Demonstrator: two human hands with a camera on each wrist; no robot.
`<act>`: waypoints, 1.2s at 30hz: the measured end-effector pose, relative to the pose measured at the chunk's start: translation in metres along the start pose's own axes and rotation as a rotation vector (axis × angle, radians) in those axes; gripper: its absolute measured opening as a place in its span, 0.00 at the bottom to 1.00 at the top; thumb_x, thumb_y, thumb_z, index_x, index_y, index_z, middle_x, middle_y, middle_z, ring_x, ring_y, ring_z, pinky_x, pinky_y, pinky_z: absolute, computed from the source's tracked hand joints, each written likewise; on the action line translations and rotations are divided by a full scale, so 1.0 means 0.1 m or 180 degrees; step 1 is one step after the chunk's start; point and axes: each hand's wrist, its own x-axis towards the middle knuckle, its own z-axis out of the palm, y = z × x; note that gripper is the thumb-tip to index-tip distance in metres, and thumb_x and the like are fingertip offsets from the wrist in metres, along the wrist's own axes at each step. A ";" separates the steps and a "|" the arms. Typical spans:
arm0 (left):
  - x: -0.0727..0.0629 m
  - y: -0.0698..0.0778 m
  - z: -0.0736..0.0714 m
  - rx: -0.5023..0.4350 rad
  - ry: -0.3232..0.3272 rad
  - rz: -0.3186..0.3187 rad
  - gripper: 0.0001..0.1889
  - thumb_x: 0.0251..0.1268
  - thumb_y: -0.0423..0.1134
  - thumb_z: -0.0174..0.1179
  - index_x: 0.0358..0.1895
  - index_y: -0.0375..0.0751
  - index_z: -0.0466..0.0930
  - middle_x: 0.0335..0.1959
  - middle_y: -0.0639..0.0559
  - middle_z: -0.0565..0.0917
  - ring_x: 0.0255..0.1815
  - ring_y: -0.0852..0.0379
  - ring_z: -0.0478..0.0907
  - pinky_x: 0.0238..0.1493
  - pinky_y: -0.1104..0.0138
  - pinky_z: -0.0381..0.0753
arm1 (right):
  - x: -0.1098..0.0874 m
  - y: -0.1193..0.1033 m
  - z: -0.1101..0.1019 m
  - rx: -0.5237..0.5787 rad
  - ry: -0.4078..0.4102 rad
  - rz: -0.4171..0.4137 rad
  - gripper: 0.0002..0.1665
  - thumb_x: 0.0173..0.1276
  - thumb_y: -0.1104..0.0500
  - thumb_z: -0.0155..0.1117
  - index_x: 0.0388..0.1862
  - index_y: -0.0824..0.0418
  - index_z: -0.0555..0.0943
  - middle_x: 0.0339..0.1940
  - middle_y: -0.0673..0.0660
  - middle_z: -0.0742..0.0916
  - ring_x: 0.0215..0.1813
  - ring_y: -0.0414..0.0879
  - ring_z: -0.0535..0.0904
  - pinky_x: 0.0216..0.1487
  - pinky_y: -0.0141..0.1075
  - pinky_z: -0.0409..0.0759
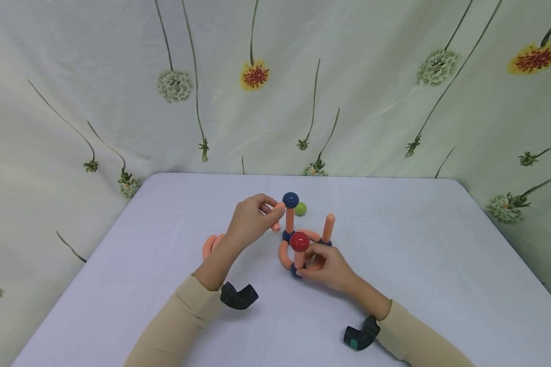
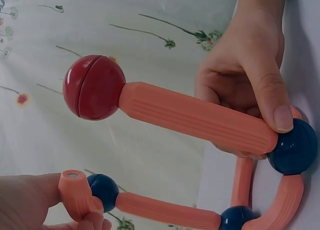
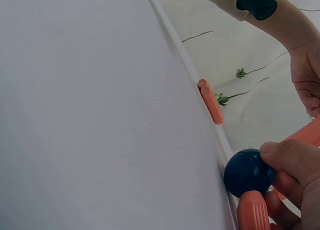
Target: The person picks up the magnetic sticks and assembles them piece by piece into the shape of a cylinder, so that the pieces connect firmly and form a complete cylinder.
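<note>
A magnetic stick-and-ball build stands on the table, its base of curved orange sticks joined by dark blue balls. One upright stick carries a blue ball; another is topped by a red ball. A third upright stick has a bare top. My left hand pinches a loose orange stick, right at the upper blue ball. With thumb and fingers, my right hand grips the base blue ball under the red-topped stick.
A green ball lies behind the build. To the left, partly behind the left forearm, are curved orange sticks. A black device hangs at each wrist, left and right. A flowered cloth hangs behind the table.
</note>
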 end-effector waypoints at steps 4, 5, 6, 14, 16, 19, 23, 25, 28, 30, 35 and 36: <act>-0.02 0.03 0.02 -0.0035 0.0042 -0.0051 0.19 0.64 0.51 0.62 0.49 0.39 0.80 0.33 0.51 0.83 0.31 0.53 0.76 0.29 0.64 0.74 | 0.00 0.00 0.00 -0.0002 -0.0001 0.0001 0.14 0.52 0.74 0.73 0.37 0.69 0.81 0.31 0.65 0.83 0.36 0.63 0.75 0.35 0.39 0.77; -0.02 0.04 0.02 -0.0032 0.0060 -0.0065 0.19 0.64 0.51 0.62 0.49 0.39 0.80 0.33 0.50 0.82 0.31 0.53 0.76 0.29 0.64 0.74 | 0.00 0.00 0.00 -0.0003 0.0001 -0.0006 0.14 0.52 0.74 0.73 0.37 0.69 0.81 0.31 0.65 0.83 0.36 0.64 0.75 0.35 0.39 0.77; -0.03 0.05 0.03 -0.0029 0.0080 -0.0077 0.19 0.64 0.50 0.62 0.48 0.39 0.80 0.32 0.50 0.82 0.30 0.53 0.76 0.28 0.65 0.74 | 0.00 -0.01 0.00 -0.0003 0.0002 -0.0014 0.14 0.52 0.74 0.73 0.37 0.70 0.81 0.31 0.65 0.83 0.36 0.64 0.75 0.35 0.39 0.77; -0.05 0.14 0.08 -0.0049 0.0269 -0.0087 0.16 0.62 0.46 0.61 0.47 0.39 0.79 0.27 0.50 0.80 0.24 0.53 0.74 0.22 0.67 0.70 | 0.00 -0.01 0.00 -0.0021 0.0023 -0.0100 0.14 0.52 0.74 0.74 0.38 0.69 0.81 0.31 0.64 0.83 0.36 0.63 0.76 0.35 0.41 0.77; -0.06 0.16 0.08 -0.0029 0.0314 -0.0076 0.15 0.62 0.45 0.61 0.47 0.39 0.79 0.26 0.50 0.80 0.23 0.53 0.74 0.21 0.67 0.70 | 0.00 0.00 0.00 -0.0024 0.0024 -0.0120 0.14 0.52 0.74 0.74 0.38 0.69 0.81 0.31 0.64 0.84 0.36 0.63 0.76 0.35 0.42 0.77; -0.08 0.19 0.10 0.0002 0.0357 -0.0051 0.15 0.62 0.44 0.60 0.47 0.39 0.79 0.25 0.49 0.80 0.22 0.53 0.74 0.20 0.67 0.69 | 0.00 0.00 0.00 -0.0029 0.0025 -0.0132 0.14 0.52 0.74 0.74 0.38 0.69 0.81 0.31 0.63 0.84 0.36 0.62 0.76 0.34 0.42 0.78; -0.11 0.21 0.13 0.0044 0.0371 -0.0030 0.15 0.62 0.43 0.61 0.48 0.38 0.78 0.24 0.49 0.79 0.20 0.54 0.74 0.19 0.68 0.68 | 0.00 0.00 0.00 -0.0042 0.0020 -0.0125 0.14 0.52 0.74 0.74 0.38 0.69 0.81 0.31 0.63 0.84 0.36 0.62 0.76 0.35 0.41 0.78; -0.12 0.22 0.14 0.0069 0.0381 -0.0007 0.15 0.62 0.43 0.61 0.48 0.38 0.78 0.23 0.49 0.78 0.20 0.55 0.74 0.18 0.68 0.68 | 0.00 0.00 0.00 -0.0044 0.0020 -0.0112 0.14 0.52 0.74 0.73 0.38 0.70 0.81 0.31 0.63 0.84 0.36 0.62 0.76 0.35 0.40 0.77; -0.13 0.24 0.15 0.0091 0.0406 0.0043 0.15 0.62 0.43 0.61 0.47 0.38 0.78 0.22 0.50 0.78 0.19 0.55 0.74 0.17 0.68 0.68 | 0.00 0.00 0.00 -0.0047 0.0027 -0.0111 0.14 0.52 0.74 0.74 0.37 0.70 0.81 0.31 0.63 0.84 0.36 0.62 0.76 0.34 0.40 0.77; -0.13 0.24 0.15 0.0088 0.0424 0.0070 0.15 0.62 0.44 0.62 0.47 0.38 0.78 0.22 0.50 0.78 0.18 0.55 0.73 0.17 0.68 0.67 | 0.00 0.00 0.00 -0.0046 0.0029 -0.0120 0.14 0.52 0.74 0.74 0.37 0.70 0.81 0.31 0.62 0.84 0.36 0.62 0.76 0.34 0.40 0.77; -0.14 0.25 0.18 0.0052 0.0446 0.0052 0.15 0.61 0.45 0.63 0.46 0.39 0.78 0.21 0.50 0.77 0.18 0.54 0.73 0.17 0.68 0.68 | 0.00 0.01 0.00 -0.0033 0.0028 -0.0163 0.14 0.52 0.74 0.73 0.37 0.70 0.80 0.30 0.64 0.83 0.35 0.62 0.76 0.33 0.40 0.77; -0.14 0.25 0.18 0.0052 0.0452 0.0050 0.15 0.61 0.45 0.63 0.45 0.39 0.78 0.21 0.50 0.77 0.18 0.54 0.73 0.17 0.68 0.68 | 0.00 0.01 0.00 -0.0031 0.0027 -0.0163 0.13 0.52 0.74 0.73 0.37 0.70 0.80 0.30 0.64 0.83 0.35 0.62 0.76 0.33 0.40 0.77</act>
